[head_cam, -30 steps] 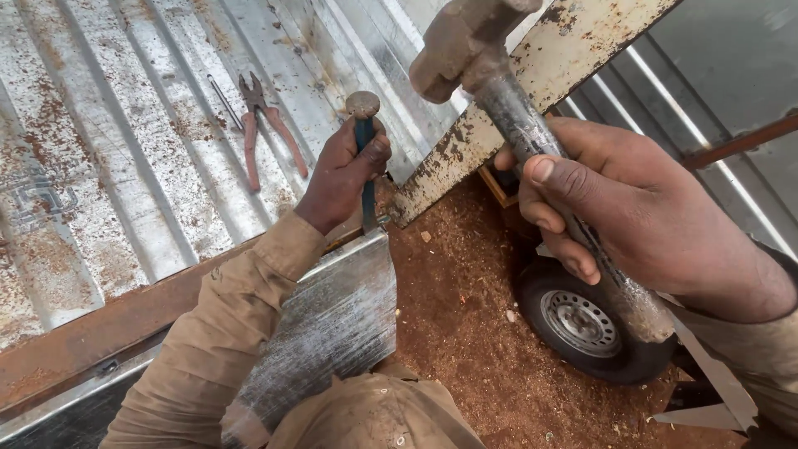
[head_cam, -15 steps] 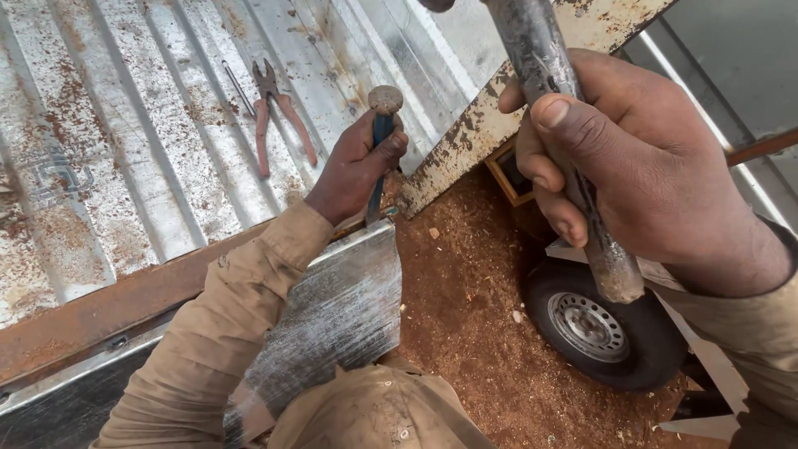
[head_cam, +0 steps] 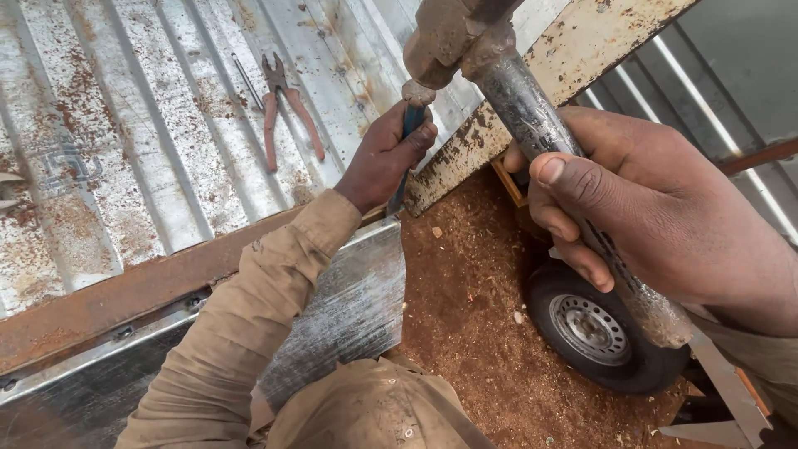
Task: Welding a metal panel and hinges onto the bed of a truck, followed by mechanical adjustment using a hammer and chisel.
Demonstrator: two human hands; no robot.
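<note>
Head view: my left hand (head_cam: 384,158) grips the chisel (head_cam: 411,125) upright, my right hand (head_cam: 657,216) clenches the hammer (head_cam: 449,37) touching its head; next blow needs square aim.

Rusty hammer (head_cam: 453,41) atop blue-shafted chisel (head_cam: 413,116)

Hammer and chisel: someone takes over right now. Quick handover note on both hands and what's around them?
Left hand grips the blue chisel upright, tip at the edge of the rusty white bar.
Right hand holds the hammer by its metal handle, head touching or just above the chisel top.
Red pliers lie unused on the ribbed sheet.
The bar shows no visible cut. A wheel sits below on red dirt.
</note>
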